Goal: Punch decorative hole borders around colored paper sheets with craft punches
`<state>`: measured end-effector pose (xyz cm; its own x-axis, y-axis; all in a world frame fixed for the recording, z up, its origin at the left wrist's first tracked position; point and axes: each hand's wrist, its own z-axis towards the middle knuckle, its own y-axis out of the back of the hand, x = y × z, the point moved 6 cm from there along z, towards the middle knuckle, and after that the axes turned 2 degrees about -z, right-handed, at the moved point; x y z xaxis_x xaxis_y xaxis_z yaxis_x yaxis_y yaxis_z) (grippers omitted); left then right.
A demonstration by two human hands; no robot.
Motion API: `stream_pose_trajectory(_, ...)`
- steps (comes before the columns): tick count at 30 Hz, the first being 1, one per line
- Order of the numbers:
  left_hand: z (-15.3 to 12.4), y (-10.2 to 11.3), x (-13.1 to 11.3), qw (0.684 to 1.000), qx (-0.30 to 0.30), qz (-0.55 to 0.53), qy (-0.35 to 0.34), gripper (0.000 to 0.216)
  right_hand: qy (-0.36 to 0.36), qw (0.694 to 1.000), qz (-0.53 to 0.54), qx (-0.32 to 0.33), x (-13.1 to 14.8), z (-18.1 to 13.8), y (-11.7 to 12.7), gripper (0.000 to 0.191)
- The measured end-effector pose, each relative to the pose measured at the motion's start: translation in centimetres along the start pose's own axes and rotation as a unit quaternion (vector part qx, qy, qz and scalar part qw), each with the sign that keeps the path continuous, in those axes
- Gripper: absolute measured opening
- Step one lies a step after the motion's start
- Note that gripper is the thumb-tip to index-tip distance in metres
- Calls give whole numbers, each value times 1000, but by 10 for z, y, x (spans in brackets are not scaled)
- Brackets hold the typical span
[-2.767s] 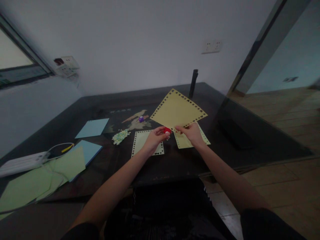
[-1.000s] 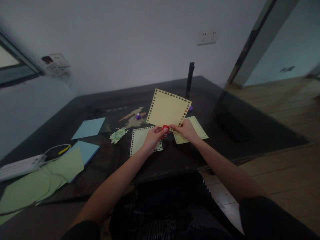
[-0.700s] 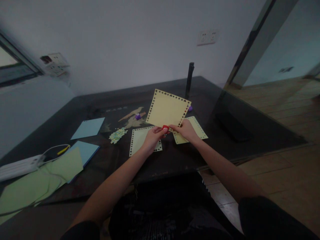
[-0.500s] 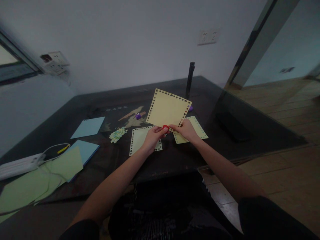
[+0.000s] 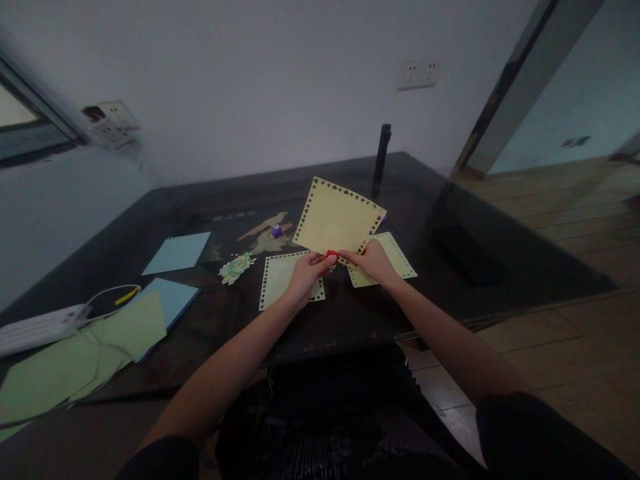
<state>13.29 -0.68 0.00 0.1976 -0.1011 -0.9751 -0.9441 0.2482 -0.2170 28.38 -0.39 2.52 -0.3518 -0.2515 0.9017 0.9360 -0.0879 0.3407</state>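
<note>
My left hand (image 5: 303, 279) is closed around a small red craft punch (image 5: 331, 256), which sits at the near edge of a pale yellow paper sheet (image 5: 337, 215). Small cut-out shapes line the sheet's edges. Pinched in my right hand (image 5: 374, 262) is the sheet's near right part, close to the punch. Beneath my hands lie a whitish punched sheet (image 5: 280, 277) on the left and another yellow punched sheet (image 5: 397, 257) on the right, both flat on the dark table. The punch's jaws are hidden by my fingers.
Left of my hands is a heap of paper bits (image 5: 237, 268) and a purple punch (image 5: 277, 231). Blue sheets (image 5: 177, 253), green paper (image 5: 120, 333) and a white power strip (image 5: 43, 330) lie farther left. A black upright stick (image 5: 381, 160) stands at the back; a dark flat object (image 5: 470, 253) lies right.
The yellow sheet's right side has shifted slightly and bends a little more. Both hands keep nearly the same position on the punch and the sheet.
</note>
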Motion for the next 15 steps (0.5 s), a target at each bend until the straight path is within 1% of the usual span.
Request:
stream_pose_trajectory(5, 0, 2, 0, 1000, -9, 19, -12, 33, -2, 1000, -8, 4, 1, -1, -1, 25)
stream_pose_trajectory(10, 1, 3, 1, 999, -12, 26, -22, 34, 20, 1000, -10, -1, 5, -1, 1, 27)
stream_pose_trajectory(15, 0, 3, -1, 998, -17, 41, -33, 35, 26, 1000, -7, -4, 5, -1, 1, 29)
